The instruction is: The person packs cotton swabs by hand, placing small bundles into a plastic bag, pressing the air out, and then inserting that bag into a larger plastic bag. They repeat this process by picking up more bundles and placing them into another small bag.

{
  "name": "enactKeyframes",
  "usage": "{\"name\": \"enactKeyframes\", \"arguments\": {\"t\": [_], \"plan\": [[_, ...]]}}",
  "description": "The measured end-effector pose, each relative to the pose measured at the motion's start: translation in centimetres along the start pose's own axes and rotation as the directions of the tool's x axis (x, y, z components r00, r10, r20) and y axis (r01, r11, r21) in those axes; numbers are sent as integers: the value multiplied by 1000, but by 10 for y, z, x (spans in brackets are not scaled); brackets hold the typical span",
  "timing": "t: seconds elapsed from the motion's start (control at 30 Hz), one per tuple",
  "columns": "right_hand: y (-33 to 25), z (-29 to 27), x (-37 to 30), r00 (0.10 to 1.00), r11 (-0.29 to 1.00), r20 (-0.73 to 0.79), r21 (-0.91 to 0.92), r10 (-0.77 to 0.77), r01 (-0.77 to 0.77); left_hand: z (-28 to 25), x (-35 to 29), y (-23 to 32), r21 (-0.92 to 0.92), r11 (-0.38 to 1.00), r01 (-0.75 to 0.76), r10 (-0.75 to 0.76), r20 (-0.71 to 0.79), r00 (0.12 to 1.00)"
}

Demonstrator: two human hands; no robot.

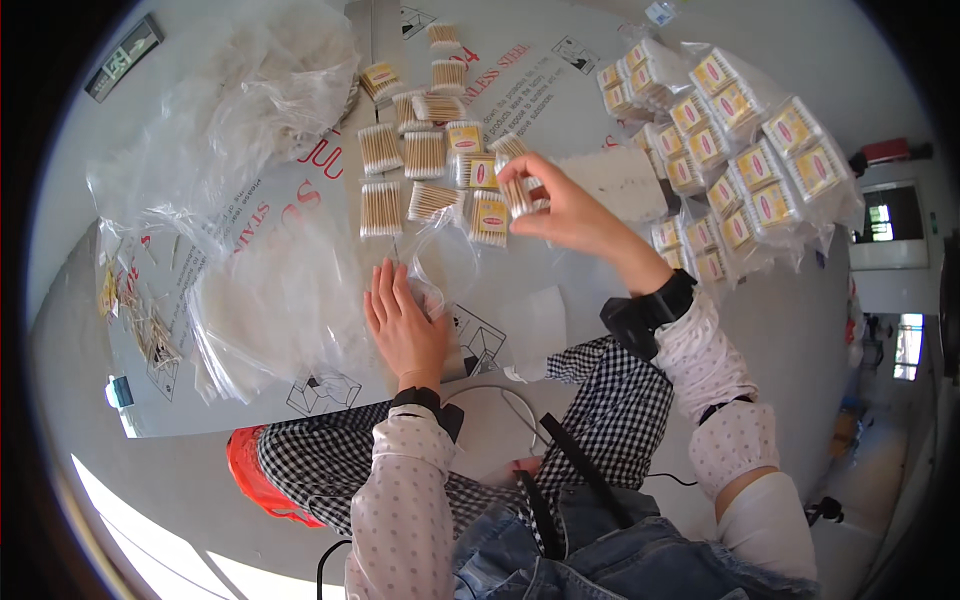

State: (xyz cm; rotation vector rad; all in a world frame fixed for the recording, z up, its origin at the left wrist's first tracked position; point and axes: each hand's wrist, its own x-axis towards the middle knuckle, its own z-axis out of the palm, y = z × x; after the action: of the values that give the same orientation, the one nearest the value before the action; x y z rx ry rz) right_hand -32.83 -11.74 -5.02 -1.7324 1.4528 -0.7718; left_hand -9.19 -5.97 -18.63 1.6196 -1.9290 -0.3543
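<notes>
Between the thumb and fingers of my right hand point(565, 205) is a small pack of cotton swabs point(517, 196), held upright above the table. My left hand point(408, 325) lies palm down with fingers stretched out, its fingertips beside a clear plastic bag point(447, 258). The bag's edge seems to run under the thumb side. Just beyond both hands, several cotton swab packs point(380, 212) are spread in loose rows. Some show a yellow label point(489, 218); others show only the bare sticks.
A heap of clear plastic bags point(270, 300) covers the left side, with loose swabs point(150, 330) beside it. Filled bags of labelled packs point(770, 190) are stacked at the right. A whitish flat piece point(610, 180) lies between. A blue-capped container point(119, 391) stands at the left edge.
</notes>
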Motion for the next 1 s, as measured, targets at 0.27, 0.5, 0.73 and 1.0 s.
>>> {"name": "enactKeyframes", "arguments": {"t": [0.27,0.5,0.73,1.0], "plan": [[-8,77,-90,922,971,-358,227,150,-70,-3,-15,-16,-391,917,-73,11,-158,987],[-6,127,-111,948,816,-185,566,259,-113,-64,-38,-19,-600,793,-102,68,-79,995],[-13,136,-65,954,681,-31,707,298,-190,-66,-37,-3,-773,626,105,-24,115,993],[-40,139,-89,925,447,209,827,317,-340,-78,-24,-13,-606,794,52,47,146,988]]}}
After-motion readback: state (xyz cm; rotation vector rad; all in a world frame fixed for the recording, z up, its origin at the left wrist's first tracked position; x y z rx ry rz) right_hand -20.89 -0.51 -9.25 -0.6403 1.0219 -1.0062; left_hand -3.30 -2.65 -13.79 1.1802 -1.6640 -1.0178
